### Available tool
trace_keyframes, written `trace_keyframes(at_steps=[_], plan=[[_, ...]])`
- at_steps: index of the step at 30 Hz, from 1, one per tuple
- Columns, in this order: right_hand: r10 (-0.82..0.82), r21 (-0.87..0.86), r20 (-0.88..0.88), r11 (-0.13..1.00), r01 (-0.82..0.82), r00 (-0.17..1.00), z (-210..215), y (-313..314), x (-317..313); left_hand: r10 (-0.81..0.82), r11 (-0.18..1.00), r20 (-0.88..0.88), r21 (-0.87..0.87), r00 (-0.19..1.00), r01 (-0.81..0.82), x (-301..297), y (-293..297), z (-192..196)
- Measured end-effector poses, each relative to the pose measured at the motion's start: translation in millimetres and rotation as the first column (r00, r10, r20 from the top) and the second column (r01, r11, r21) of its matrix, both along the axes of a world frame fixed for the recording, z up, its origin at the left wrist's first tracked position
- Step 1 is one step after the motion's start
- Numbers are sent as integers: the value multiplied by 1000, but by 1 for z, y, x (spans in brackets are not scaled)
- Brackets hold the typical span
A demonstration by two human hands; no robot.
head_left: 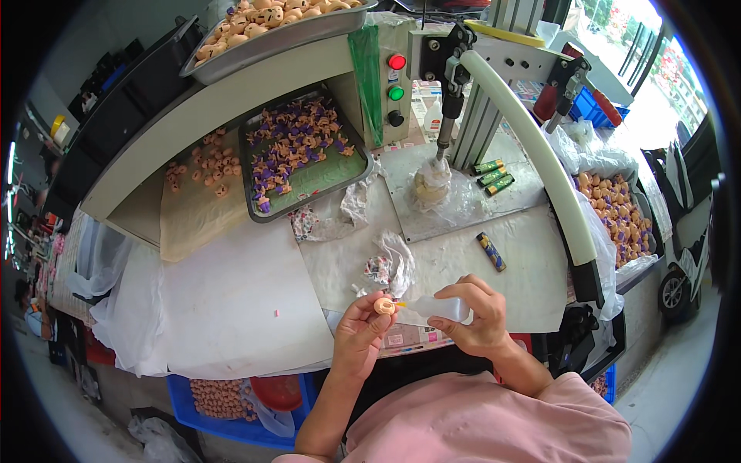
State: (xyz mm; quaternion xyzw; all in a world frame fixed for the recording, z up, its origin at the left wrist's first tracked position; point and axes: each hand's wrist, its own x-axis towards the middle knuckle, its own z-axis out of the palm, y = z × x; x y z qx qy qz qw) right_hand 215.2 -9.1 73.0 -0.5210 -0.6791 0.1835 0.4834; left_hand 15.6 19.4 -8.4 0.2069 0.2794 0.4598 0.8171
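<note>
Near the front edge of the table, my left hand (356, 337) pinches a small flesh-coloured hollow doll head (384, 306) between thumb and fingers, its opening facing up. My right hand (482, 322) is closed around a translucent white squeeze bottle (449, 309), tilted on its side. The bottle's thin orange tip points left and meets or nearly meets the right side of the head; I cannot tell if they touch. Just beyond my hands lies a crumpled white cloth (400, 262). A dark patterned lighter-shaped piece (491, 251) rests farther right.
A hand press with a long white lever (532, 147) stands at the right. A metal tray (258, 218) of flesh-and-purple figures sits under a shelf, beside loose heads (216, 162). Another tray (270, 45) is above. Button box, green cylinders (494, 177) and a blue bin (185, 409) surround the table.
</note>
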Motion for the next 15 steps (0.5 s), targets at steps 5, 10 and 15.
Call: trace_keyframes(at_steps=[5, 10, 15], plan=[[3, -31, 7, 1000, -3, 1000, 0, -5, 4, 44, 997, 4, 56, 999, -44, 3, -2, -5], [-2, 17, 2, 1000, 2, 1000, 0, -5, 6, 42, 997, 13, 56, 999, -43, 6, -3, -7], [20, 1, -33, 1000, -20, 999, -2, -6, 4, 33, 998, -18, 63, 999, -31, 7, -4, -7]])
